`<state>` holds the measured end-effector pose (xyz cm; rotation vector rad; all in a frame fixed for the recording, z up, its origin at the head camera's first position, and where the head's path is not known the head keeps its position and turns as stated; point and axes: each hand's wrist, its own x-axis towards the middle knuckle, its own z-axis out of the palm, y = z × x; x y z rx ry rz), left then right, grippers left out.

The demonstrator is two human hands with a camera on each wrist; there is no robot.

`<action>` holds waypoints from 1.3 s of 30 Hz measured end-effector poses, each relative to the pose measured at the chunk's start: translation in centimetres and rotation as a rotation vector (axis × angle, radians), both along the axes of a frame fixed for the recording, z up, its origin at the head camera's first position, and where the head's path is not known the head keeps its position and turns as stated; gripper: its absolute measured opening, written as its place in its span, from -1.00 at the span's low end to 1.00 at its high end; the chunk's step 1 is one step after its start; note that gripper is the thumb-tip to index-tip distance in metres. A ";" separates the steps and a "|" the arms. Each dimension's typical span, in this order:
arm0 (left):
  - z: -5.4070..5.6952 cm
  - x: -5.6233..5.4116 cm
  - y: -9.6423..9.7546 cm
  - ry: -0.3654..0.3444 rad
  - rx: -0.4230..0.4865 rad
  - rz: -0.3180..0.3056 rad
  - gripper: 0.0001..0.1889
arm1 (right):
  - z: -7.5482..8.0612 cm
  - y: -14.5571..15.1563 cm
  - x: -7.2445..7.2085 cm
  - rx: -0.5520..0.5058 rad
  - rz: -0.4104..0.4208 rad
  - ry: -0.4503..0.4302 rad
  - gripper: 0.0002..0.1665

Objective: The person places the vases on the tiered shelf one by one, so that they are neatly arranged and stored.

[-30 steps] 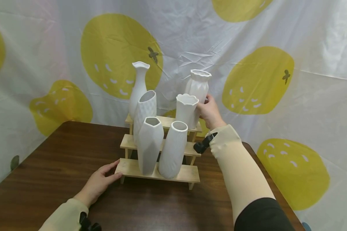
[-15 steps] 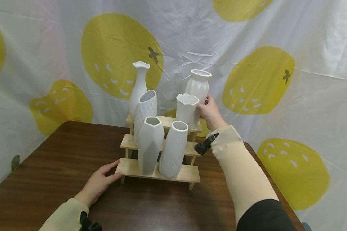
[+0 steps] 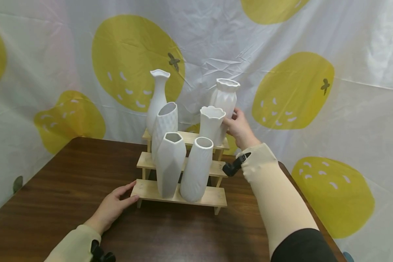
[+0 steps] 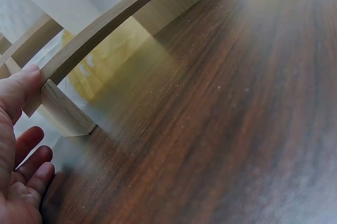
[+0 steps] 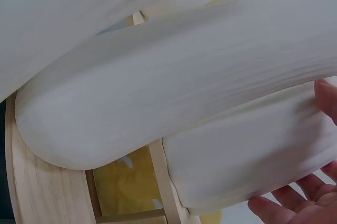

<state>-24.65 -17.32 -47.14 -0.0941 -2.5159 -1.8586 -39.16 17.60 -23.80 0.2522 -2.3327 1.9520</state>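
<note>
Several white vases stand on a three-step wooden display stand [image 3: 147, 189]. My right hand [image 3: 240, 129] holds the back right vase [image 3: 226, 98], which has a ruffled neck, on the top step. In the right wrist view its thumb [image 5: 327, 98] and fingers lie on opposite sides of that vase. A scalloped-rim vase [image 3: 210, 125] in front partly hides it. My left hand [image 3: 112, 205] grips the left end of the lowest step, thumb at the front corner; in the left wrist view its lower fingers [image 4: 39, 163] hang loosely below the board.
A slim-necked vase [image 3: 157, 102] stands at the back left, with a slant-mouthed vase [image 3: 165, 125] before it. The bottom step bears a faceted vase [image 3: 171, 167] and a rounded one [image 3: 196, 174]. Around the stand is a dark wooden table [image 3: 95, 163]; a fruit-print curtain [image 3: 203, 40] hangs behind.
My right wrist and forearm have shifted slightly to the right, while the fingers stay on the ruffled vase. The left hand, the stand and the vases look unmoved.
</note>
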 end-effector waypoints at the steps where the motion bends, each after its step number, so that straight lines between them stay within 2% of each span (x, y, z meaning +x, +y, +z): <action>1: 0.0 0.0 0.0 -0.002 0.001 -0.001 -0.25 | 0.0 0.1 0.0 -0.002 0.004 -0.002 -0.11; 14: 0.1 0.0 0.0 0.007 0.011 0.005 -0.25 | -1.2 1.2 0.5 0.002 0.028 -0.021 -0.16; 24: 0.2 -0.1 0.1 -0.012 0.025 -0.010 -0.24 | -1.8 1.6 1.2 -0.009 0.051 -0.035 -0.19; 34: 0.3 0.0 -0.3 -0.028 0.017 -0.017 -0.23 | -2.3 2.2 2.7 0.019 0.047 -0.058 -0.08; 39: 0.5 -0.1 -0.9 -0.023 -0.023 -0.030 -0.20 | -3.3 3.1 3.3 0.052 0.045 -0.048 -0.10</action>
